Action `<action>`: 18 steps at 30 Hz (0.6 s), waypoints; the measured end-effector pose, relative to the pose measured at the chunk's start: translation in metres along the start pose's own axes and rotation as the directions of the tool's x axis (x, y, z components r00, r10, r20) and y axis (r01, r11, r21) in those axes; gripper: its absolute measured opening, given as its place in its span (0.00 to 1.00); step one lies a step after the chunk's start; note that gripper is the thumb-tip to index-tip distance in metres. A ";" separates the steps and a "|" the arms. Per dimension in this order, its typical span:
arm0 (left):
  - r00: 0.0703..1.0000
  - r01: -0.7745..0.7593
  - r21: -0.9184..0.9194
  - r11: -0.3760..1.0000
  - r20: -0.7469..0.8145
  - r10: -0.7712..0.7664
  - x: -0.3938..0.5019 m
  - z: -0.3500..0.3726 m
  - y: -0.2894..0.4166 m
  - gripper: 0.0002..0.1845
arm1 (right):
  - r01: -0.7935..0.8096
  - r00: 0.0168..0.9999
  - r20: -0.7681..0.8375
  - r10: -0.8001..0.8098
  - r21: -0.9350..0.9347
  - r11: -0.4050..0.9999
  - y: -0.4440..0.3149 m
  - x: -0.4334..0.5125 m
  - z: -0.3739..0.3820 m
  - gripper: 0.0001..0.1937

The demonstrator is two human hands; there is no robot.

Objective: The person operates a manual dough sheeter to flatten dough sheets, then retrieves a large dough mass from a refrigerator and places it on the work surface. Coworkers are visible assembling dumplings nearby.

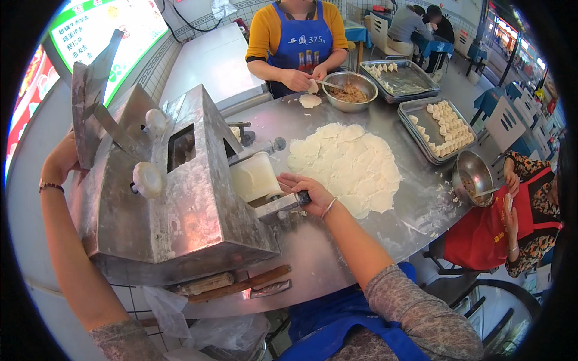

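A floury metal dough machine point(189, 198) stands at the left of a steel table. My left hand point(63, 155) reaches to its far left side, behind the raised metal hopper plate; its fingers are mostly hidden, so its hold cannot be told. At the outlet, my right hand point(309, 192) is palm up with fingers extended, beside the pale roller point(256, 177) and a black-knobbed metal bracket point(282, 204). Nothing is seen held in it. A wide, flat mass of pale dough point(347, 167) lies on the table to the right of that hand.
Across the table, a person in a blue apron handles a wrapper by a filling bowl point(350, 92). Trays of dumplings point(445, 128) sit at the right, near another person in red with a bowl point(472, 178). A rolling pin point(239, 284) and a knife handle point(271, 289) lie at the near edge.
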State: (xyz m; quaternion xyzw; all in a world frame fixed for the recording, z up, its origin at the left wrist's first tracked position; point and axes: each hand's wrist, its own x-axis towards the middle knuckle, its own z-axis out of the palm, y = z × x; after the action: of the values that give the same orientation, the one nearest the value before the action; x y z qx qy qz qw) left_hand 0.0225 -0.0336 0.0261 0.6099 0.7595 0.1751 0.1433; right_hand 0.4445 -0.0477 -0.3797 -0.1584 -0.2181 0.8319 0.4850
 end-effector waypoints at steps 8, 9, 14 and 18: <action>0.999 0.030 -0.029 0.999 0.025 -0.029 -0.001 -0.001 0.004 0.22 | -0.024 1.000 0.017 0.022 0.081 0.996 0.002 0.005 -0.004 0.34; 0.999 0.025 -0.032 0.999 0.028 -0.024 -0.001 -0.001 0.004 0.21 | -0.030 0.999 0.017 0.029 0.085 0.996 0.001 0.005 -0.004 0.34; 0.999 0.010 -0.059 0.998 0.038 -0.008 -0.001 -0.003 0.001 0.17 | -0.077 0.996 0.043 0.076 0.012 0.997 -0.006 0.007 0.000 0.34; 0.999 0.013 -0.087 0.996 0.037 -0.010 0.002 -0.005 -0.002 0.15 | -0.194 0.978 0.089 0.191 0.026 0.981 -0.011 0.018 0.001 0.32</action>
State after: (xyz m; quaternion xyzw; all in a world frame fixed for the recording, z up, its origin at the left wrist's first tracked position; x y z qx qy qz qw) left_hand 0.0177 -0.0327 0.0298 0.6017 0.7519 0.1962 0.1846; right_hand 0.4440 -0.0272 -0.3742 -0.1346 -0.2079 0.8846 0.3951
